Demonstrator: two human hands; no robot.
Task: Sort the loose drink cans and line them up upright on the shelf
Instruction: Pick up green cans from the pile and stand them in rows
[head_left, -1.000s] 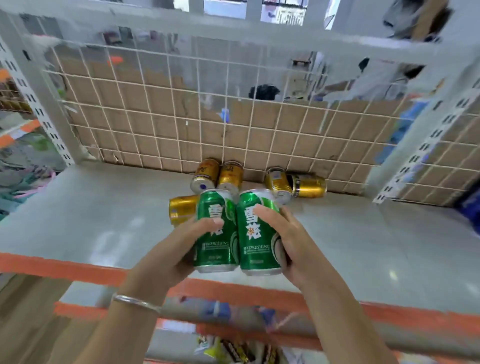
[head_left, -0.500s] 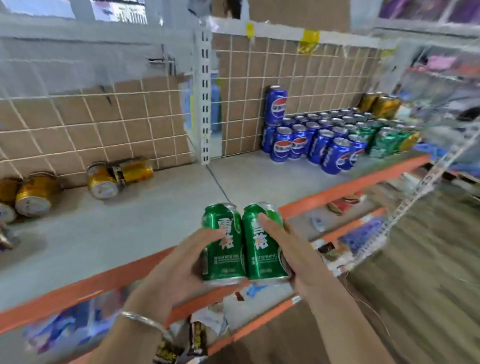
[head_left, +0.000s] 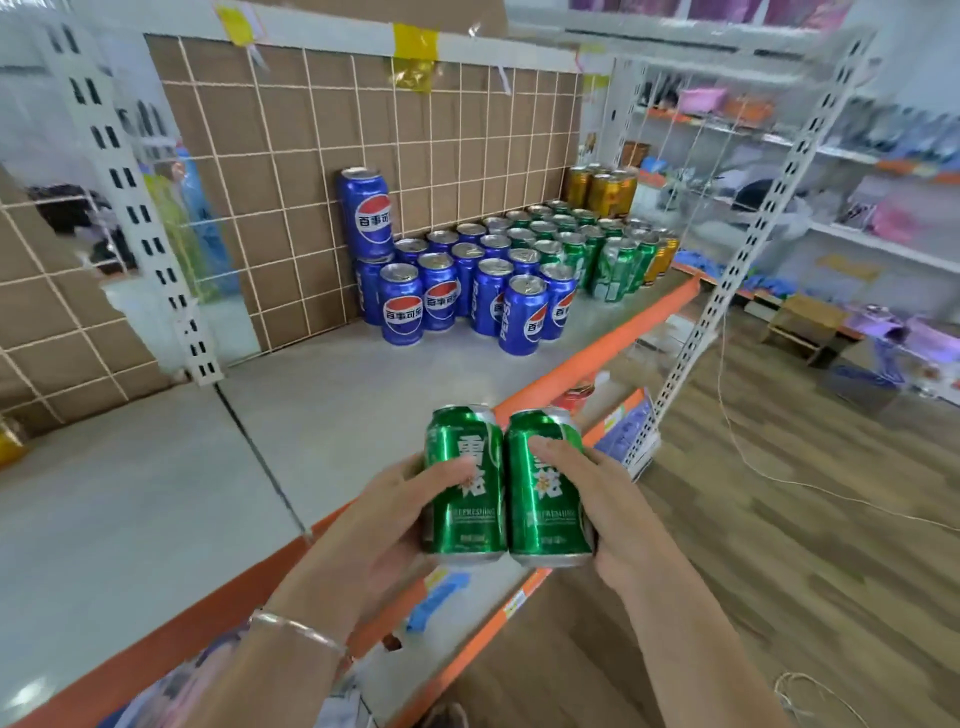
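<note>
Each hand carries one upright green can, the two pressed side by side over the shelf's orange front edge (head_left: 587, 358). My left hand (head_left: 384, 514) grips the left green can (head_left: 465, 499); my right hand (head_left: 613, 499) grips the right green can (head_left: 548, 504). Farther along the grey shelf (head_left: 363, 395) stand rows of upright blue cans (head_left: 457, 291), with one blue can (head_left: 366, 210) stacked on top. Beyond them are upright green cans (head_left: 587, 244) and gold cans (head_left: 602, 189) at the far end.
A wire grid backed with brown board (head_left: 322, 171) closes the back of the shelf. A white slotted upright (head_left: 145, 223) divides the bays, another (head_left: 748, 254) stands at the right end. To the right lie wood floor (head_left: 779, 545), loose cable and more shelving.
My view has swung right from the bay with lying gold cans to the bay of upright blue and green cans. Both hands keep the same two green cans.
</note>
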